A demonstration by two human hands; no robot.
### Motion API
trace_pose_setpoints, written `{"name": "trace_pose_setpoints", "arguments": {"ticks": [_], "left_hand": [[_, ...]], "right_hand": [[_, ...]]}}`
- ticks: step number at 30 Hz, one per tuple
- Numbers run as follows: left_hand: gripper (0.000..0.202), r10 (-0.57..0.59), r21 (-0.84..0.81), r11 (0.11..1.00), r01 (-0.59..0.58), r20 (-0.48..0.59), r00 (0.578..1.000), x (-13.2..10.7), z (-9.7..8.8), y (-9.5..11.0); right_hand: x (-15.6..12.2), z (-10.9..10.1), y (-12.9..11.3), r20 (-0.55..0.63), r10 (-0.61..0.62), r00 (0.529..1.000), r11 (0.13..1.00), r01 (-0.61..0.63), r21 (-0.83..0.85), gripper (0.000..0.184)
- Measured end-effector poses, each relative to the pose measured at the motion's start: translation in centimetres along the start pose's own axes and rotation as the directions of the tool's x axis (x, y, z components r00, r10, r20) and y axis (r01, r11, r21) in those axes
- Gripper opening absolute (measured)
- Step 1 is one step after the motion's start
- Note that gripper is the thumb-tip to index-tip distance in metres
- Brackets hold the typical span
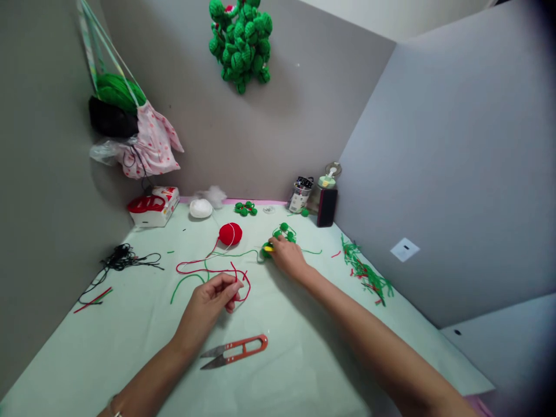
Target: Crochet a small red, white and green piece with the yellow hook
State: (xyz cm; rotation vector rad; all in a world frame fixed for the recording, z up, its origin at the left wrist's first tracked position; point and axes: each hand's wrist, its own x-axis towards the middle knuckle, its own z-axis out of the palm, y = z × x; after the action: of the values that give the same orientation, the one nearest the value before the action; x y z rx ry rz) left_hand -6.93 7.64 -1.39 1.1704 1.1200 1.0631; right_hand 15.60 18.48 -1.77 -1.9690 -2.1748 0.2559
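Note:
My left hand [211, 302] hovers over the pale green table [130, 341], fingers pinched together on a strand of red yarn [204, 271] that loops across the table. My right hand [287, 256] reaches further out and is closed on a small green and yellow crocheted piece [267, 249]. Green yarn [237, 253] trails from that piece towards the left. A red crocheted ball [230, 233] lies behind the yarn loops. Several small green crocheted balls [284, 231] lie just beyond my right hand.
Orange thread snips [237, 350] lie near my left wrist. Yarn scraps [367, 272] pile at the right wall. A black cord [119, 258], a red and white box [154, 205], white stuffing [200, 208], a jar [299, 196] and a bottle [325, 200] stand around. Green crocheted balls [241, 40] hang on the wall.

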Motion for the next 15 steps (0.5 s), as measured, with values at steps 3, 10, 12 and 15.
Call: {"name": "trace_pose_setpoints", "arguments": {"ticks": [3, 10, 12, 15], "left_hand": [[0.032, 0.002, 0.015, 1.0, -0.002, 0.003, 1.0, -0.1, 0.2, -0.2], [0.033, 0.004, 0.012, 1.0, -0.005, 0.011, 1.0, 0.0, 0.4, -0.3], [0.033, 0.007, 0.006, 1.0, -0.007, 0.01, 1.0, 0.0, 0.4, -0.2], [0.033, 0.007, -0.005, 1.0, -0.007, 0.014, 1.0, -0.1, 0.4, -0.1]], "right_hand": [[-0.6, 1.3, -1.8, 0.018, -0.088, 0.996, 0.995, 0.088, -0.05, 0.037], [2.7, -0.6, 1.3, -0.107, -0.007, 0.994, 0.993, -0.006, -0.118, 0.035], [3.4, -1.3, 3.5, -0.114, 0.053, 0.992, 0.987, -0.069, -0.143, 0.036], [3.5, -2.1, 6.9, -0.077, 0.103, 0.992, 0.978, -0.115, -0.175, 0.035]]}}
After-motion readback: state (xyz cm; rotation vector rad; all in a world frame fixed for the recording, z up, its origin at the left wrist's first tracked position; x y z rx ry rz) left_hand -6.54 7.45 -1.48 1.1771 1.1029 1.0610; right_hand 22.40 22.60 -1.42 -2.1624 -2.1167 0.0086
